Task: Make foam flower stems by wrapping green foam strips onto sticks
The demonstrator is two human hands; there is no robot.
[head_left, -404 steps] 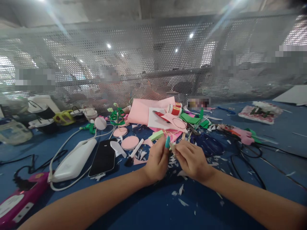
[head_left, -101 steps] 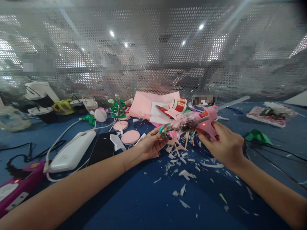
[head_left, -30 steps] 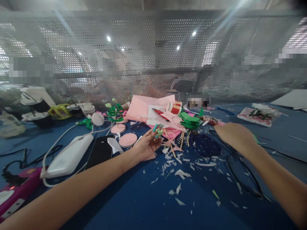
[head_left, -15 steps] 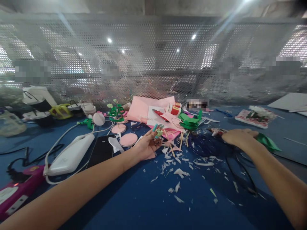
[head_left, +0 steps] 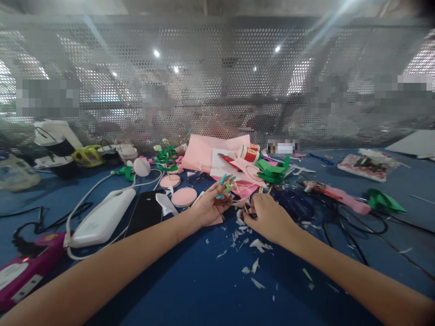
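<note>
My left hand (head_left: pixel 212 206), with long turquoise nails, pinches a small pale-green paper piece (head_left: pixel 229 185) between its fingertips. Just to the right, my right hand (head_left: pixel 268 217) is closed low over the table, its thumb and forefinger together at a thin wooden stick (head_left: pixel 247 210), which is mostly hidden by the fingers. Pink paper scraps and white clippings (head_left: pixel 260 245) lie under and around both hands. Apart from the right hand, farther right, rests a pink tool (head_left: pixel 350 199) that looks like a glue gun.
Behind the hands are pink paper sheets (head_left: pixel 200 151), a red-and-white roll (head_left: pixel 249 154) and green ribbon (head_left: pixel 273 170). On the left lie pink discs (head_left: pixel 184 197), a black phone (head_left: pixel 146 210), a white power bank (head_left: pixel 105 217) and a purple power strip (head_left: pixel 32 265). Dark cords (head_left: pixel 346 235) cross the right.
My right hand has left the pink tool and moved left, closing at the wooden stick beside my left hand. The pink tool is now uncovered. My left hand keeps its green paper piece.
</note>
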